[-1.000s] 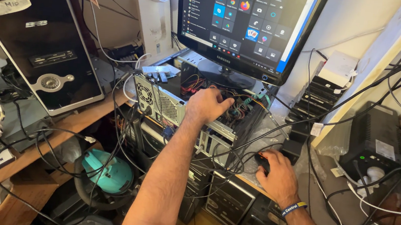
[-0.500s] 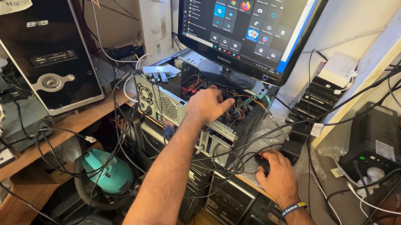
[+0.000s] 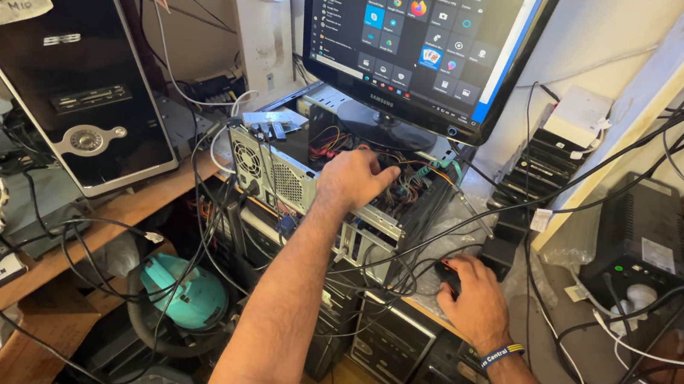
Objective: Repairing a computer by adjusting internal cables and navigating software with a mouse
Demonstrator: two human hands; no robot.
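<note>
Metal-framed open computer case [image 3: 333, 195] is lying on its side under the monitor [image 3: 420, 38]; your left hand [image 3: 357, 176] is reaching inside, curled loosely among fragile, pliant wires, its grasp impossible to confirm. Your right hand [image 3: 476, 297] is cupping a light black mouse [image 3: 446, 274]; judging by its sharp, rigid edges, you are best gripping the case by its frame.

A computer repair workshop (cramped): opened tower case [image 3: 333, 191], black tower [image 3: 65, 58], monitor [image 3: 420, 38], tangled cables [image 3: 139, 238]
</note>
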